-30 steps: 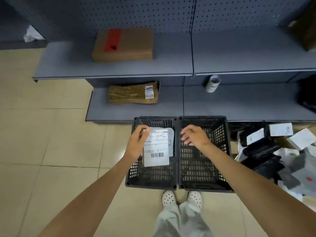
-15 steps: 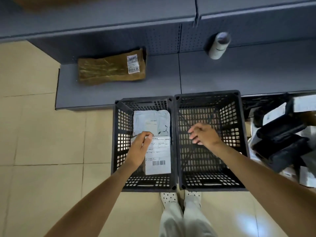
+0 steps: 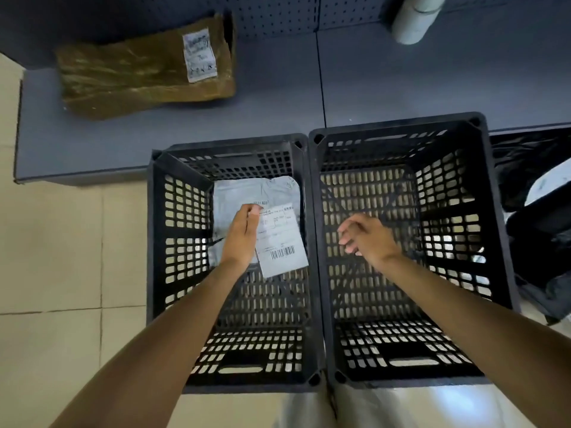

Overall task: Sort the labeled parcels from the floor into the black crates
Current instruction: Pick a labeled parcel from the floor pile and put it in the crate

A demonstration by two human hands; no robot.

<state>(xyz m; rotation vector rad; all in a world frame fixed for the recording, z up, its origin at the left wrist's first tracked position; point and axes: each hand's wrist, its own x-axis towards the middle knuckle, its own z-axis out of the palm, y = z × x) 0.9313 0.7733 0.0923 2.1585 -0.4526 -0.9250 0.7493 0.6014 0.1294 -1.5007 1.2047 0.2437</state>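
The left hand (image 3: 242, 234) pinches a labeled parcel (image 3: 282, 242) over the left crate (image 3: 157, 242). At its three o'clock the right hand (image 3: 369, 237), fingers loosely curled, is over the right crate (image 3: 497, 242). At twelve o'clock a grey mailer (image 3: 244, 191) lies inside; beyond, a brown parcel (image 3: 139, 69) sits on the shelf (image 3: 278, 106).
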